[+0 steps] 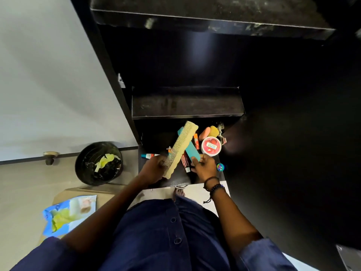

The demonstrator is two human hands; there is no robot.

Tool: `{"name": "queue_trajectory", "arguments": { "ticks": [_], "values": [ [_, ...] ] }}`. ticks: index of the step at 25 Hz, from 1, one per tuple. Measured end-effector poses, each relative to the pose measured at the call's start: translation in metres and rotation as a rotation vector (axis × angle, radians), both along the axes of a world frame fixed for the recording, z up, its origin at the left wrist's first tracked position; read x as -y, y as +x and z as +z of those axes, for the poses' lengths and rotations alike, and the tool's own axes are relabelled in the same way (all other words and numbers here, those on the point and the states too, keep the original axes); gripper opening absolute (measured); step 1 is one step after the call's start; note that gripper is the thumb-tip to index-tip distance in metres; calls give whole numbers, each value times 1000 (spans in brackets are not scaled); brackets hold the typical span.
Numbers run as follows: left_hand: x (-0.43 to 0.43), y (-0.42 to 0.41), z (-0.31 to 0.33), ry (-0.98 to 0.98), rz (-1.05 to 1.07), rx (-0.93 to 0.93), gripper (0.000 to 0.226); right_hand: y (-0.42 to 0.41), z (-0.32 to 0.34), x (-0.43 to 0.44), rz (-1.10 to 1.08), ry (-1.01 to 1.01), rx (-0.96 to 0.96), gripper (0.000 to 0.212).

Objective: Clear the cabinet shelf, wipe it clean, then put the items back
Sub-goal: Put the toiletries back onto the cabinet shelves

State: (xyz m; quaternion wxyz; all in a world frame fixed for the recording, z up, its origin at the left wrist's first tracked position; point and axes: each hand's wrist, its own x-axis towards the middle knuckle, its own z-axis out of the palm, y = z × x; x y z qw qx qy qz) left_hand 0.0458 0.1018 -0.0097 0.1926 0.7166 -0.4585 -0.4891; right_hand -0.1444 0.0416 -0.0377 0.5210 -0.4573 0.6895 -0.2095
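Nothing on my feed reads clearly. Round white tub with a red lid: a green strip of print crosses the lid, too small to make out. Dark red tube: pale lettering along its side, blurred. Crumpled blue printed packet: a picture shows, but no words I can read.

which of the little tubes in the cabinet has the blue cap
The white tube lying alone at the far left, beside the left hand. The orange-capped tube sits by the red tin; the dark red tube has a white cap.
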Motion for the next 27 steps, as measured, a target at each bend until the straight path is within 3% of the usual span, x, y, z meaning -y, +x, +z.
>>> {"name": "queue_trajectory", "arguments": {
  "ticks": [4,9,12,15,19,25,27],
  "values": [
    [-12,16,23,-157,-92,112,23,12,50,-12,-239,-53,368,4],
    [-27,30,46,-297,9,94,30,13,99,-21,-352,-63,639,24],
    [-26,37,67,-404,64,97,29,9,130,-20,-340,-146,655,35],
    [-20,46,95,-436,-15,50,26,8,161,-16,-304,-214,629,39],
    [-10,57,156,-427,-79,-81,22,11,216,-4,-242,-332,697,37],
    [-3,62,259,-632,-111,-49,20,28,297,5,-165,-530,706,28],
    [-2,60,288,-675,-41,-135,27,31,324,10,-191,-573,723,26]
  ]
}}
